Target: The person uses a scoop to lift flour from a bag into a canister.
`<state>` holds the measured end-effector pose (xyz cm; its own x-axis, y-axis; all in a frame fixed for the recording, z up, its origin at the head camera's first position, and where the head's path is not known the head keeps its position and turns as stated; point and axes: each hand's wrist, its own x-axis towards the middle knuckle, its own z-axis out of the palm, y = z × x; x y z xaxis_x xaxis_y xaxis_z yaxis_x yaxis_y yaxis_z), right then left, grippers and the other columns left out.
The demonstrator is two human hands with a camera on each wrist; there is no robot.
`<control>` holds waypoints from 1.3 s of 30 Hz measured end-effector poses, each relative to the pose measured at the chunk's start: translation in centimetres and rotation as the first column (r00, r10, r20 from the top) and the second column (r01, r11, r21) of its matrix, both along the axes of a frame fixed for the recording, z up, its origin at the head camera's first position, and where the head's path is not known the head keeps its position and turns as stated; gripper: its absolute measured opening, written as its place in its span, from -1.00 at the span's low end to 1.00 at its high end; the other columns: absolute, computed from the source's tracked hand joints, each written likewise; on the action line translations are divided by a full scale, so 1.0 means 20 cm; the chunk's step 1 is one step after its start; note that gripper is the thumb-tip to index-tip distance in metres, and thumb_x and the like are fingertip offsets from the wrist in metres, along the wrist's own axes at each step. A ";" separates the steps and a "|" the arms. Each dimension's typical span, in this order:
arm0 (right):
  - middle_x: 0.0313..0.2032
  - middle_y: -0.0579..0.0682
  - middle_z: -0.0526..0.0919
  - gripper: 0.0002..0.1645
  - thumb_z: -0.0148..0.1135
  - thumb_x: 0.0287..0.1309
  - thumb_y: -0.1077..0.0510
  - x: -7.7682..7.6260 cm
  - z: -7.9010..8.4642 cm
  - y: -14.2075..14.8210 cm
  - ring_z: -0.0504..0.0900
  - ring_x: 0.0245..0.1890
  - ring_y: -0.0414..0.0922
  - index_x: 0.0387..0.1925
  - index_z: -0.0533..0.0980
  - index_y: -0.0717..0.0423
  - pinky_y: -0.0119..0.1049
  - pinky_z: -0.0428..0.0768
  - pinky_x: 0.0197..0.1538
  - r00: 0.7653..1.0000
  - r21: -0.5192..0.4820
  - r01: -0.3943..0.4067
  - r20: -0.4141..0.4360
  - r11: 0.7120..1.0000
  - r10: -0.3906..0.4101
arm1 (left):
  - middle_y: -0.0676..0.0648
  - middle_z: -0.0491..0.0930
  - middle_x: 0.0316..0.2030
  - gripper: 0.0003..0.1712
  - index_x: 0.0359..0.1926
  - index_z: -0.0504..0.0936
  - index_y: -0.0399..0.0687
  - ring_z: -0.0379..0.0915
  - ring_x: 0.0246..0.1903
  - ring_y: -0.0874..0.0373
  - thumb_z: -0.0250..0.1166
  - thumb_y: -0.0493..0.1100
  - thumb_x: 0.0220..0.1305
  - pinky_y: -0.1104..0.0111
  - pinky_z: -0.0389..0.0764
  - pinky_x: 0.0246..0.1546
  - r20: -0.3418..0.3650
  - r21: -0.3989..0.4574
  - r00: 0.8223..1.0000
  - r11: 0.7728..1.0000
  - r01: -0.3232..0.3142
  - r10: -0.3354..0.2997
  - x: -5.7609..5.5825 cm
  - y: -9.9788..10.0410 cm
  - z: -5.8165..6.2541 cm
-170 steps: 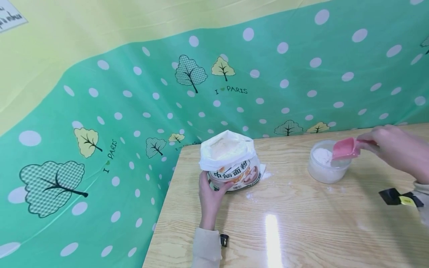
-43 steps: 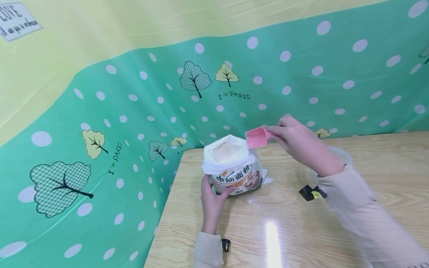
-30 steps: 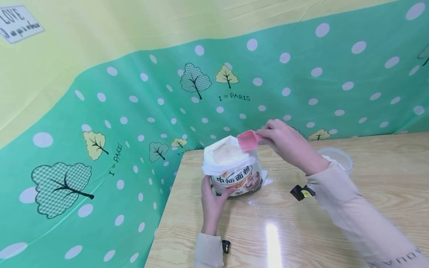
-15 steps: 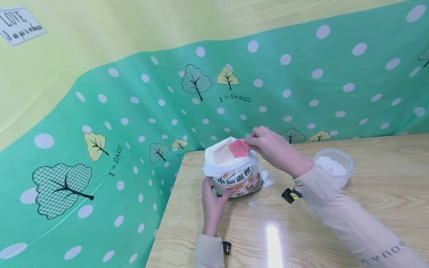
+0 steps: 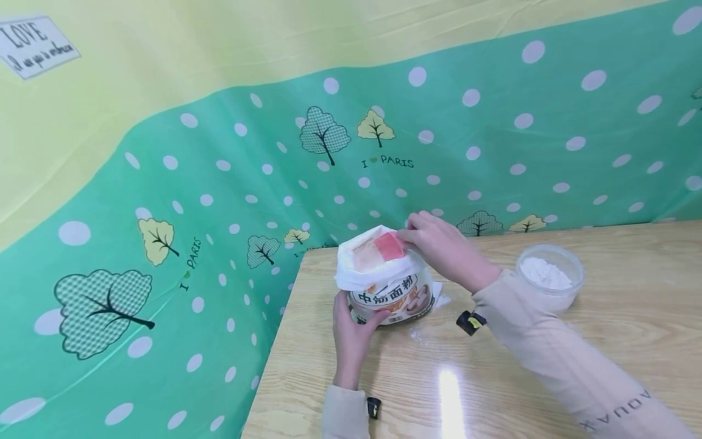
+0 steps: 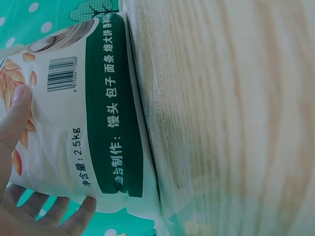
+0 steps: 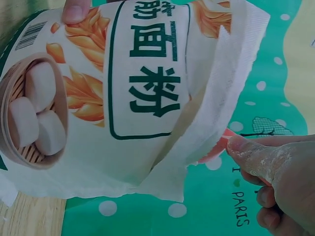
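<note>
An open flour bag (image 5: 389,299), its white top folded down like a collar, stands at the back left of the table. My left hand (image 5: 353,338) holds its lower left side; in the left wrist view the thumb lies across the printed front and the fingers reach round the side. My right hand (image 5: 446,249) grips the handle of a pink scoop (image 5: 389,246), whose bowl is inside the bag mouth above the flour. In the right wrist view the rolled collar hides most of the scoop, and flour dusts the thumb.
A clear round tub (image 5: 550,300) holding a heap of white flour (image 5: 545,272) stands to the right of the bag, close behind the right forearm. Spilled flour (image 5: 442,300) marks the wooden table (image 5: 493,390) by the bag. A green dotted cloth (image 5: 482,164) hangs behind.
The right hand has brought the scoop from over the tub leftward to the bag and lowered it into the mouth. The left hand has kept its hold on the bag.
</note>
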<state>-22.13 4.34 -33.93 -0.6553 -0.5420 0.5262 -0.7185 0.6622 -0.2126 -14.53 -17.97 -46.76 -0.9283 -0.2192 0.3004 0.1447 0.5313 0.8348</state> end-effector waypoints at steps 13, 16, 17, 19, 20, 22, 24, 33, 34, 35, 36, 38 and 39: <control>-0.31 0.06 0.53 -0.59 0.36 -0.01 0.53 -0.04 -0.02 -0.04 0.40 -0.29 -0.04 -0.10 0.67 0.18 -0.32 0.53 -0.29 0.990 0.076 0.029 -0.138 0.997 -0.018 | 0.06 0.41 0.23 0.08 0.39 0.27 0.16 0.32 0.27 0.11 0.57 0.24 -0.15 0.16 0.47 0.32 0.026 -0.015 1.000 1.000 0.000 0.000 -0.01 -0.01 -0.02; -0.29 0.09 0.56 -0.58 0.37 -0.06 0.55 -0.05 -0.03 -0.05 0.43 -0.28 -0.02 -0.12 0.66 0.22 -0.30 0.57 -0.27 0.982 0.088 0.039 -0.187 0.995 -0.022 | 0.06 0.40 0.23 0.08 0.39 0.26 0.17 0.32 0.27 0.11 0.56 0.25 -0.15 0.16 0.47 0.32 0.033 -0.019 0.999 1.000 -0.002 0.002 -0.01 -0.01 -0.02; -0.29 0.10 0.56 -0.58 0.38 -0.08 0.55 -0.05 -0.03 -0.05 0.43 -0.28 -0.01 -0.12 0.66 0.22 -0.29 0.58 -0.26 0.980 0.091 0.041 -0.198 0.995 -0.023 | 0.06 0.40 0.23 0.09 0.39 0.26 0.17 0.32 0.27 0.11 0.56 0.26 -0.16 0.16 0.47 0.32 0.035 -0.020 0.999 1.000 -0.002 0.003 -0.01 -0.01 -0.02; -0.28 0.11 0.57 -0.58 0.40 -0.10 0.54 -0.06 -0.04 -0.06 0.44 -0.28 -0.01 -0.13 0.66 0.24 -0.28 0.60 -0.24 0.976 0.098 0.047 -0.216 0.994 -0.025 | 0.06 0.40 0.23 0.10 0.40 0.26 0.17 0.33 0.26 0.11 0.56 0.26 -0.16 0.16 0.48 0.32 0.036 -0.022 0.999 1.000 -0.003 0.004 -0.01 -0.01 -0.02; -0.28 0.11 0.57 -0.58 0.41 -0.10 0.54 -0.06 -0.04 -0.06 0.44 -0.27 -0.01 -0.13 0.66 0.24 -0.28 0.61 -0.23 0.974 0.103 0.051 -0.223 0.993 -0.027 | 0.06 0.40 0.23 0.10 0.40 0.26 0.17 0.33 0.26 0.11 0.56 0.27 -0.16 0.16 0.48 0.32 0.036 -0.024 0.999 1.000 -0.004 0.005 -0.01 -0.01 -0.02; -0.27 0.11 0.57 -0.58 0.42 -0.10 0.53 -0.07 -0.04 -0.07 0.45 -0.26 0.00 -0.13 0.65 0.25 -0.27 0.62 -0.22 0.972 0.112 0.058 -0.233 0.992 -0.030 | 0.06 0.40 0.23 0.11 0.40 0.26 0.18 0.33 0.26 0.10 0.56 0.28 -0.17 0.17 0.48 0.31 0.037 -0.023 0.999 1.000 -0.006 0.007 0.00 -0.01 -0.02; -0.26 0.12 0.58 -0.59 0.42 -0.08 0.51 -0.08 -0.05 -0.07 0.46 -0.26 0.00 -0.12 0.65 0.24 -0.27 0.63 -0.22 0.971 0.120 0.067 -0.234 0.991 -0.037 | 0.06 0.40 0.24 0.11 0.40 0.26 0.18 0.33 0.27 0.10 0.55 0.29 -0.17 0.17 0.48 0.31 0.041 -0.023 0.999 1.000 -0.007 0.008 0.00 -0.01 -0.02; -0.27 0.11 0.58 -0.64 0.43 -0.04 0.46 -0.11 -0.08 -0.11 0.45 -0.27 -0.01 -0.13 0.66 0.23 -0.28 0.58 -0.23 0.967 0.146 0.084 -0.249 0.986 -0.045 | 0.07 0.40 0.23 0.08 0.39 0.26 0.19 0.32 0.28 0.09 0.56 0.27 -0.16 0.11 0.46 0.34 0.058 -0.004 0.998 1.000 -0.013 0.013 0.00 -0.01 -0.01; -0.27 0.10 0.58 -0.65 0.43 -0.03 0.45 -0.11 -0.08 -0.11 0.45 -0.27 -0.01 -0.13 0.66 0.23 -0.28 0.58 -0.23 0.967 0.147 0.082 -0.250 0.986 -0.043 | 0.07 0.40 0.23 0.08 0.38 0.26 0.18 0.32 0.27 0.09 0.56 0.27 -0.16 0.11 0.46 0.34 0.058 -0.004 0.998 1.000 -0.013 0.013 0.00 -0.01 -0.01; -0.27 0.10 0.57 -0.66 0.43 -0.02 0.44 -0.11 -0.08 -0.11 0.44 -0.27 -0.02 -0.14 0.66 0.22 -0.29 0.57 -0.23 0.968 0.150 0.080 -0.246 0.985 -0.041 | 0.07 0.40 0.23 0.08 0.38 0.26 0.18 0.32 0.27 0.09 0.55 0.27 -0.16 0.11 0.46 0.34 0.058 -0.004 0.998 1.000 -0.012 0.012 0.00 -0.01 -0.01; -0.27 0.09 0.57 -0.66 0.44 -0.02 0.44 -0.11 -0.08 -0.12 0.44 -0.27 -0.02 -0.14 0.66 0.22 -0.29 0.56 -0.23 0.969 0.152 0.079 -0.244 0.985 -0.040 | 0.07 0.40 0.23 0.08 0.38 0.26 0.18 0.32 0.27 0.09 0.55 0.27 -0.15 0.11 0.46 0.34 0.058 -0.004 0.998 1.000 -0.011 0.011 0.00 -0.01 -0.01; -0.27 0.08 0.57 -0.68 0.44 -0.01 0.42 -0.12 -0.08 -0.12 0.43 -0.27 -0.03 -0.15 0.67 0.21 -0.29 0.55 -0.22 0.971 0.157 0.075 -0.234 0.985 -0.036 | 0.07 0.40 0.22 0.08 0.39 0.26 0.18 0.32 0.27 0.09 0.55 0.27 -0.15 0.11 0.46 0.33 0.055 -0.007 0.998 1.000 -0.010 0.010 0.00 0.00 -0.01; -0.27 0.08 0.57 -0.68 0.44 -0.01 0.42 -0.12 -0.08 -0.12 0.43 -0.27 -0.03 -0.15 0.67 0.21 -0.29 0.55 -0.23 0.973 0.160 0.074 -0.230 0.984 -0.035 | 0.06 0.40 0.22 0.08 0.39 0.26 0.18 0.32 0.27 0.09 0.55 0.27 -0.14 0.11 0.46 0.33 0.054 -0.010 0.998 1.000 -0.009 0.010 0.00 0.00 -0.01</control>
